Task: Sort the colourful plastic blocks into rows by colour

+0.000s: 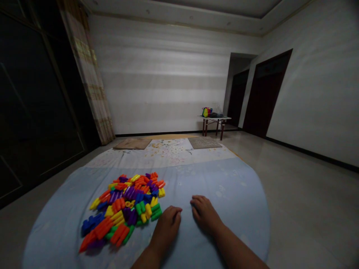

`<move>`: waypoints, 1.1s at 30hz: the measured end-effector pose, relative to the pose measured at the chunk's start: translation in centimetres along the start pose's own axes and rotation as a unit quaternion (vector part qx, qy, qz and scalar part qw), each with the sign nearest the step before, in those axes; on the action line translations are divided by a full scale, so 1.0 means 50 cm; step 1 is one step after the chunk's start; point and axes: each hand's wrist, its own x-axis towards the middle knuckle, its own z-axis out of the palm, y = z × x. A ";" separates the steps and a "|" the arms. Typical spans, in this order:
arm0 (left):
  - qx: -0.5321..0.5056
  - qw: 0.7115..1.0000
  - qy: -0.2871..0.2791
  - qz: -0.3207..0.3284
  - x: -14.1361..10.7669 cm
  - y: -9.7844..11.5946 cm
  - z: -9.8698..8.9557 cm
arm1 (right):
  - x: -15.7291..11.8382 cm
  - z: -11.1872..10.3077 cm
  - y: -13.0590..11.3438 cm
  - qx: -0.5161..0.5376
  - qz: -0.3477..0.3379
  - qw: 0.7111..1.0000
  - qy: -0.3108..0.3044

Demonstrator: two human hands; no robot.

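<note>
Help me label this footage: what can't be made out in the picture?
Head view: bottom of the plastic pile, hidden by its upper pieces.
Head view: palms of the left hand and right hand, hidden by their backs.
Head view: near edge of the blue cloth, cut off by the picture's bottom edge.
Head view: dark thing on the far table, too small and dim to name.

Room to pass lies over the blue sheet point(241, 190), right of the right hand point(206, 213); piled blocks point(119, 204) bar the way beside the left hand point(169, 220).
</note>
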 end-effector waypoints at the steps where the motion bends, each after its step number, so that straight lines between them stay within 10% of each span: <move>1: 0.000 1.000 0.004 -0.002 0.001 -0.002 0.000 | 0.000 0.000 -0.001 -0.001 -0.001 1.000 0.001; 33: -0.016 1.000 0.001 -0.010 0.011 -0.002 -0.024 | 0.001 -0.009 -0.005 0.003 0.013 1.000 -0.020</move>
